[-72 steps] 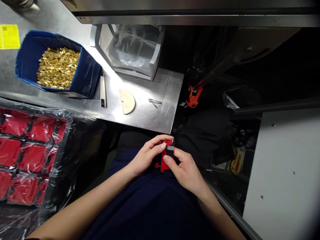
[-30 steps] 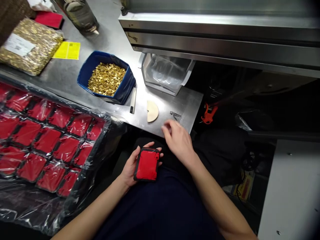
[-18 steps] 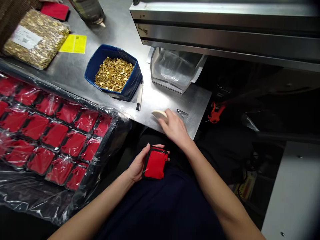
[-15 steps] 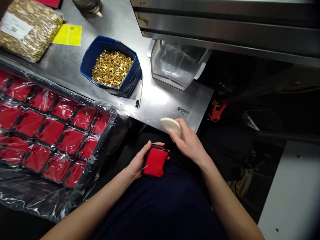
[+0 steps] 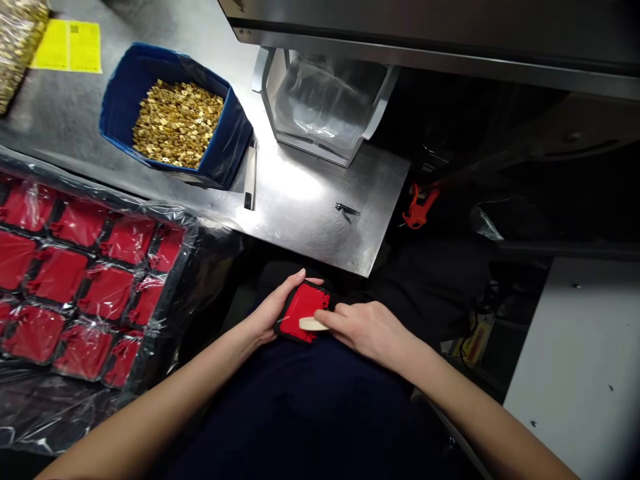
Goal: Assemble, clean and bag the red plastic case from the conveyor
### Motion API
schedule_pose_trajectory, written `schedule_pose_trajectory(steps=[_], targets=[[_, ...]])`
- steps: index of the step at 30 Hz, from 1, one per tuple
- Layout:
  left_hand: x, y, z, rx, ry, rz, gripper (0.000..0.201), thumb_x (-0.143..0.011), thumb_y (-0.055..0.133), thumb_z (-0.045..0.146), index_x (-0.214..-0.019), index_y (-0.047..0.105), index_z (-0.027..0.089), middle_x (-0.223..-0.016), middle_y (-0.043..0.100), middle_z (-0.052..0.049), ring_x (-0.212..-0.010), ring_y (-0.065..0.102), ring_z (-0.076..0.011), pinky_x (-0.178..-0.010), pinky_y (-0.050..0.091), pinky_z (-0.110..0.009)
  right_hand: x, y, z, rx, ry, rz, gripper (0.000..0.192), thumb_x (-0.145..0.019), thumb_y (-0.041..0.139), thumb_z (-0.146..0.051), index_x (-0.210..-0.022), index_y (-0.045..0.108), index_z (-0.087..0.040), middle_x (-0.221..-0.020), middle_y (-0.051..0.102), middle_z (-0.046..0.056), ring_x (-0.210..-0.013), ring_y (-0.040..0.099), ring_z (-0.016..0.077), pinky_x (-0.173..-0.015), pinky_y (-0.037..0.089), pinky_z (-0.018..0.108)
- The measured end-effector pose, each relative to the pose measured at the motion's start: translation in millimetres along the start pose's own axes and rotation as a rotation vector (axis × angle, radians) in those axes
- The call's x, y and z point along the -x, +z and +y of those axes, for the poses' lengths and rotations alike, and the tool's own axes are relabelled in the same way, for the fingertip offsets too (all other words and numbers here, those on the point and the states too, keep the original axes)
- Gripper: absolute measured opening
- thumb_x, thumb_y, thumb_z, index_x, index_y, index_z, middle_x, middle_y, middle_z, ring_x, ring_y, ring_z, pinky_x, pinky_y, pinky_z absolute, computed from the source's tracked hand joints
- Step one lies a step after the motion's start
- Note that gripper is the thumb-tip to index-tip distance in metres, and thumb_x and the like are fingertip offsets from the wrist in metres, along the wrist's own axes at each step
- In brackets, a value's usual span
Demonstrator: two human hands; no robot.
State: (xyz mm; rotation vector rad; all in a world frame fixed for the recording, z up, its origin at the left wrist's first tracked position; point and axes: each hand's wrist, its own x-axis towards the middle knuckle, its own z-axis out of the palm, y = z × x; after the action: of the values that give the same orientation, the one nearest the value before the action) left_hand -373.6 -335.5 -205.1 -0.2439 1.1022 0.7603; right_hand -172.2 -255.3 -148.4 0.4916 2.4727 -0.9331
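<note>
Over my lap, my left hand point(image 5: 270, 311) grips a flat red plastic part with a black edge point(image 5: 301, 305), its red face turned up. Small hook-like bits stick out along the part's right side. My right hand point(image 5: 367, 328) pinches a cream-coloured flat disc point(image 5: 313, 324), seen nearly edge-on; its exact kind I cannot tell. The disc lies over the lower right of the red face and appears to touch it. My right fingers cover the disc's near end.
A blue bin point(image 5: 225, 143) of small brass pieces stands on the metal table point(image 5: 295, 230), beside a white cutter-like tool point(image 5: 251, 177). Nail clippers point(image 5: 347, 211) lie near the table's corner. A grey bin point(image 5: 320, 150) holds clear plastic. At left, red parts point(image 5: 60, 275) sit under film.
My right hand has brought the cream disc down and left onto the red part, tilting it edge-on. My left hand keeps its hold. The camera view has shifted, moving the table leftward and up.
</note>
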Motion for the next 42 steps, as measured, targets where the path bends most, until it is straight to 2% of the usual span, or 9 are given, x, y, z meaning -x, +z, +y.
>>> schedule_pose_trajectory(steps=[3,6,12,16,23,28,32,36,42], targets=[[0,4.0,3,-0.001,-0.019,0.041,0.054,-0.092,0.064,0.059,-0.120,0.074,0.013,-0.097,0.081,-0.014,-0.078,0.076,-0.0227,-0.071,0.060,-0.030,3,2,6,0.021,0.046,-0.009,0.037,-0.111,0.039,-0.037,-0.145,0.052,-0.039,-0.096,0.069,0.000,-0.070,0.064,0.0162,-0.055,0.022,0.032],[0,7.6,6,-0.004,-0.038,0.062,0.053,-0.091,0.066,0.058,-0.116,0.075,0.012,-0.093,0.081,-0.013,-0.075,0.074,-0.0207,-0.070,0.059,-0.028,1,3,6,0.016,-0.008,-0.019,0.039,-0.109,0.044,-0.034,-0.147,0.050,-0.040,-0.094,0.067,0.001,-0.071,0.065,0.0161,-0.055,0.021,0.031],[-2,9.7,9,0.025,-0.070,0.055,0.047,-0.093,0.064,0.056,-0.107,0.077,0.013,-0.085,0.080,-0.010,-0.069,0.072,-0.0177,-0.066,0.057,-0.026,-3,-4,9,0.033,0.044,-0.049,0.042,-0.110,0.039,-0.028,-0.147,0.050,-0.042,-0.097,0.067,0.001,-0.071,0.065,0.0154,-0.057,0.024,0.031],[-6,8.9,10,-0.005,-0.095,0.025,0.046,-0.089,0.070,0.056,-0.101,0.077,0.013,-0.080,0.079,-0.009,-0.067,0.071,-0.0173,-0.067,0.057,-0.026,-6,-10,8,0.032,-0.026,-0.066,0.041,-0.108,0.040,-0.027,-0.143,0.053,-0.046,-0.097,0.064,0.002,-0.069,0.063,0.0157,-0.056,0.022,0.031],[-10,8.3,13,0.008,-0.128,0.005,0.043,-0.089,0.072,0.055,-0.094,0.076,0.013,-0.078,0.079,-0.008,-0.065,0.070,-0.0173,-0.064,0.056,-0.026,-8,-16,5,0.064,0.018,-0.093,0.041,-0.107,0.041,-0.025,-0.140,0.054,-0.045,-0.096,0.063,0.002,-0.068,0.063,0.0157,-0.056,0.023,0.030],[-12,7.5,12,0.013,-0.138,0.001,0.044,-0.088,0.072,0.056,-0.094,0.077,0.013,-0.078,0.079,-0.008,-0.064,0.071,-0.0169,-0.064,0.057,-0.026,-10,-19,4,0.098,0.049,-0.101,0.038,-0.108,0.040,-0.027,-0.139,0.054,-0.045,-0.096,0.063,0.002,-0.067,0.063,0.0160,-0.055,0.022,0.030],[-14,6.3,11,0.010,-0.145,-0.011,0.045,-0.086,0.074,0.056,-0.093,0.077,0.012,-0.080,0.079,-0.009,-0.066,0.072,-0.0189,-0.063,0.058,-0.027,-10,-20,1,0.117,0.007,-0.100,0.036,-0.108,0.039,-0.026,-0.136,0.055,-0.041,-0.099,0.064,0.004,-0.073,0.065,0.0187,-0.055,0.024,0.030],[-15,5.2,12,0.032,-0.153,-0.009,0.044,-0.087,0.073,0.056,-0.091,0.078,0.013,-0.079,0.079,-0.009,-0.064,0.071,-0.0180,-0.063,0.058,-0.026,-9,-21,-2,0.167,0.105,-0.100,0.040,-0.107,0.040,-0.025,-0.140,0.053,-0.041,-0.099,0.064,0.004,-0.071,0.066,0.0189,-0.054,0.025,0.030],[-11,4.3,12,0.060,-0.123,-0.009,0.043,-0.091,0.069,0.055,-0.097,0.077,0.013,-0.080,0.079,-0.009,-0.065,0.071,-0.0182,-0.062,0.057,-0.027,-5,-13,-5,0.110,0.128,-0.092,0.038,-0.108,0.039,-0.026,-0.141,0.053,-0.040,-0.099,0.066,0.003,-0.073,0.068,0.0181,-0.055,0.027,0.030]])
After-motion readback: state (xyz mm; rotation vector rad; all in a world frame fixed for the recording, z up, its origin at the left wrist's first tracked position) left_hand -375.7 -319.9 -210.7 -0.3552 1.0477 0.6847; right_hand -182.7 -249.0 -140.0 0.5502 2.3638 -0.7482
